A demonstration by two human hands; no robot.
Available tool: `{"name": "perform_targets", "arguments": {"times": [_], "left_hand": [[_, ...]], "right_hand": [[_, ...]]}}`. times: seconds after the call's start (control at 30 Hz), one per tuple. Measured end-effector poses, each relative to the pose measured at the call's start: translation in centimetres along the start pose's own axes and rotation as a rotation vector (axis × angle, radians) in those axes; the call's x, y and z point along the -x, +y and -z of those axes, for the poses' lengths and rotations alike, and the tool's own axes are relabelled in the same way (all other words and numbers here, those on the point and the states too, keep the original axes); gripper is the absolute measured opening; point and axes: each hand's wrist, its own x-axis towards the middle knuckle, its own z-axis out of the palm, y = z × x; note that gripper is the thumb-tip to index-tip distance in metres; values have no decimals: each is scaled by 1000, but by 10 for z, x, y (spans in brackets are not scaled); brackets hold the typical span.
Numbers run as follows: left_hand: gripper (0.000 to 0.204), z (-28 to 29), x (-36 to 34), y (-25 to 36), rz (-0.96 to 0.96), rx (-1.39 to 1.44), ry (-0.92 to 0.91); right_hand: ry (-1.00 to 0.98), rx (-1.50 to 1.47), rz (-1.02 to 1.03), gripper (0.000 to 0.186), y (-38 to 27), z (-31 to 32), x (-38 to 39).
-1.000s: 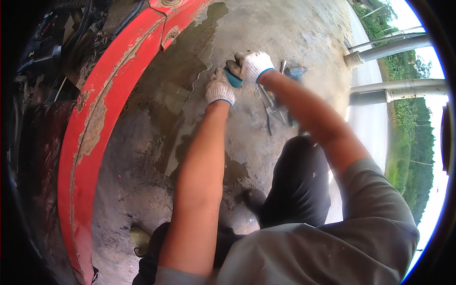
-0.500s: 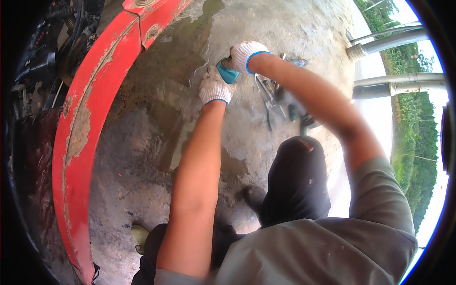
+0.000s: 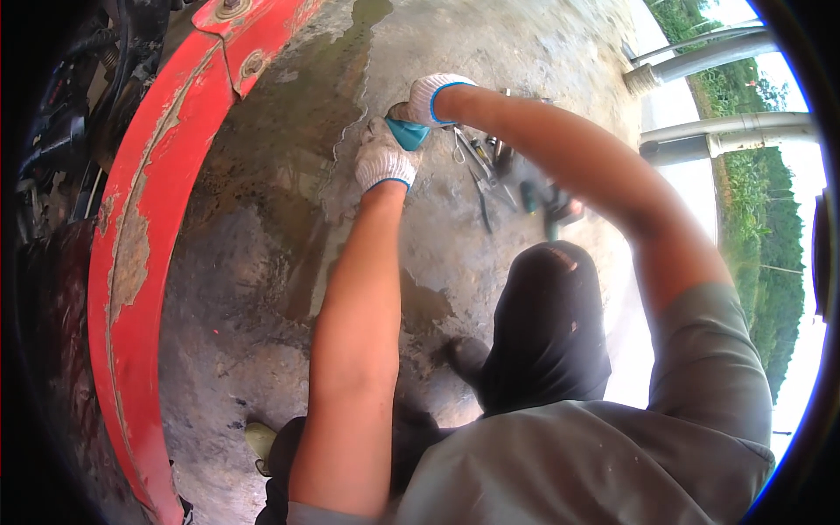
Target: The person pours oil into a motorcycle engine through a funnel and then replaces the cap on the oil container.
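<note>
Both of my hands wear white knit gloves and meet on a small teal object (image 3: 408, 132) held low over the stained concrete floor (image 3: 262, 289). My left hand (image 3: 382, 157) grips its near side. My right hand (image 3: 430, 98) closes over its far end from above. What the teal object is I cannot tell; most of it is hidden by the gloves. Just right of the hands lies a scatter of hand tools (image 3: 490, 171) on the floor, with pliers and a green-handled tool among them.
A curved red metal panel (image 3: 144, 227) with peeling paint arcs along the left, dark machinery behind it. My knee in dark trousers (image 3: 547, 324) is bent at centre right. Grey pipes (image 3: 726, 131) and green plants lie at the far right.
Both hands with the teal object have drifted slightly left and up in view. The right forearm swung off the tools, uncovering them. The view tilted a little.
</note>
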Motion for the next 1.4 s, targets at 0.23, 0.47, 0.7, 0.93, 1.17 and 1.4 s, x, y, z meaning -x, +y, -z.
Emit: {"name": "perform_targets", "arguments": {"times": [0.23,0.47,0.7,0.93,1.17,1.4], "left_hand": [[91,-2,5,6,50,32,-35],[89,-5,1,-2,-20,53,53],[91,-5,-2,7,50,28,-33],[88,-16,-3,3,6,40,57],[86,-12,3,6,-6,-13,98],[91,-13,1,-3,-1,1,92]], "right_hand": [[71,192,333,50,40,-15,-11],[203,396,858,58,54,-6,-25],[-7,96,-22,59,19,-14,-12],[190,-33,511,52,55,-19,-1],[-168,216,21,59,10,9,-11],[207,-108,335,61,35,-13,1]]}}
